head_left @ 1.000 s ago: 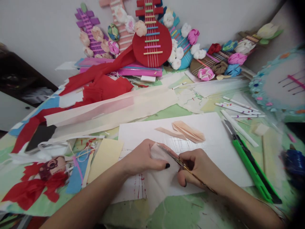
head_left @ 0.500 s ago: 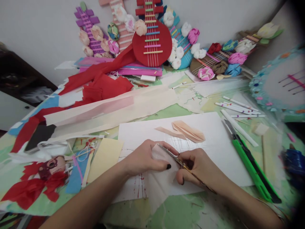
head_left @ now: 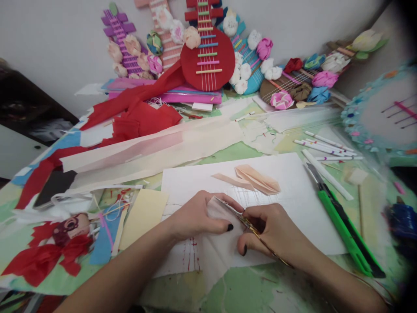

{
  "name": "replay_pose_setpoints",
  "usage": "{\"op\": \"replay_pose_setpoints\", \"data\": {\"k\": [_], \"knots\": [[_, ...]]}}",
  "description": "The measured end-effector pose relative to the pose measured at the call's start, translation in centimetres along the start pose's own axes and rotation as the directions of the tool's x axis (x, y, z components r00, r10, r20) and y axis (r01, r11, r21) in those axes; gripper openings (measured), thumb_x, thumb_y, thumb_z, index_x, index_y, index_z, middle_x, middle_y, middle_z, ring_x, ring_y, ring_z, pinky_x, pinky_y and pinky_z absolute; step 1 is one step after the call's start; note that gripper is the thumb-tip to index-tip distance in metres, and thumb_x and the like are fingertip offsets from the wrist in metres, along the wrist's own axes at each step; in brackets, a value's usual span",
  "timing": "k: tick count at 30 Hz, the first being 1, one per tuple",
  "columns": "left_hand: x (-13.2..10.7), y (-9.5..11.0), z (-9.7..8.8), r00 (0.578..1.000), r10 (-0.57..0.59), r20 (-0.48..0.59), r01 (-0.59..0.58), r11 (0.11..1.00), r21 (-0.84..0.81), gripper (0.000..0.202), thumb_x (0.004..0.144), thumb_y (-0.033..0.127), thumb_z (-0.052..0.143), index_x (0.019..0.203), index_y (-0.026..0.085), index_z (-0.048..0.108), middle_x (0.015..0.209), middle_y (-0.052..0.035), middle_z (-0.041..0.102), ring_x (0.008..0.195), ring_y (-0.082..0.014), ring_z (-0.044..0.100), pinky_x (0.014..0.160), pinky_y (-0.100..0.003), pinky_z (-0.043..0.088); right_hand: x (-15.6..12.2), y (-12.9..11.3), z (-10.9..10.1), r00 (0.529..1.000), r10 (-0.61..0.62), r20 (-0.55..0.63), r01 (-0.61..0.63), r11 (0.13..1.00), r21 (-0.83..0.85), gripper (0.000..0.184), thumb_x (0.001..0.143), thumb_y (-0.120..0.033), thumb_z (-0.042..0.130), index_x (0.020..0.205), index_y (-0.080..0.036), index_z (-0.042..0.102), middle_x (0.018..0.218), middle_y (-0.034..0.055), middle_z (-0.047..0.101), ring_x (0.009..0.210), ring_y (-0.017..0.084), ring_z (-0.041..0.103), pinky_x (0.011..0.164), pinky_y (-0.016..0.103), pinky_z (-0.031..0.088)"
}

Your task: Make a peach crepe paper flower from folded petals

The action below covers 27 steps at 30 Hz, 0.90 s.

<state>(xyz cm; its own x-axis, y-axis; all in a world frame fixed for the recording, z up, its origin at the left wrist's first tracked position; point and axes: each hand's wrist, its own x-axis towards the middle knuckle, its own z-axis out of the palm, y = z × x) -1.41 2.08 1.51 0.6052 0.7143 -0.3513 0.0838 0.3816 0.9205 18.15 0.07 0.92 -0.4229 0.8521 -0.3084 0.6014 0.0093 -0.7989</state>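
Note:
My left hand (head_left: 193,214) is closed on a piece of thin whitish crepe paper (head_left: 213,258), pinched between thumb and fingers, with the loose end hanging down toward me. Gold-handled scissors (head_left: 251,226) are in my right hand (head_left: 276,230), their blades lying along the paper's top edge beside my left fingers. Below both hands lies a white sheet (head_left: 306,221) with drawn or scored lines. Folded peach paper petals (head_left: 257,179) rest on that sheet, just beyond my hands.
A green utility knife (head_left: 345,230) with its blade out lies on the right, near several white marker pens (head_left: 325,148). Long cream paper strips (head_left: 195,152) and red crepe paper (head_left: 143,119) stretch across the back. Decorated model lutes (head_left: 208,61) lean against the wall. Scraps clutter the left.
The scissors' handles have spread a little, with my right thumb moving down and left. My left hand and the paper stay nearly in place.

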Motion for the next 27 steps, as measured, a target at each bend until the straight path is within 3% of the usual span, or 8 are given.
{"op": "replay_pose_setpoints", "data": {"k": [8,27], "knots": [[0.15,-0.09,0.07,1.000,0.026,-0.001,-0.025,0.999,0.045,0.036,0.061,0.009,0.059,0.097,0.014,0.065,0.088,-0.0060,0.070,0.080,-0.0179,0.062,0.073,-0.028,0.048,0.01,-0.16,0.23,0.996,-0.055,-0.067,0.051,0.996,-0.068,0.048,0.058,-0.047,0.075,0.048,-0.016,0.039,0.049,-0.0070,0.025,0.050,0.006,0.022,0.042,0.020,0.017],[0.08,-0.26,0.08,1.000,0.024,0.004,-0.025,0.998,0.060,0.035,0.063,0.009,0.059,0.097,0.016,0.065,0.090,-0.0045,0.069,0.081,-0.0171,0.062,0.072,-0.027,0.047,0.23,0.39,0.28,0.986,-0.134,-0.101,0.131,0.991,-0.038,0.049,0.060,-0.048,0.074,0.044,-0.016,0.040,0.047,-0.0057,0.023,0.048,0.007,0.020,0.041,0.021,0.013]]}}
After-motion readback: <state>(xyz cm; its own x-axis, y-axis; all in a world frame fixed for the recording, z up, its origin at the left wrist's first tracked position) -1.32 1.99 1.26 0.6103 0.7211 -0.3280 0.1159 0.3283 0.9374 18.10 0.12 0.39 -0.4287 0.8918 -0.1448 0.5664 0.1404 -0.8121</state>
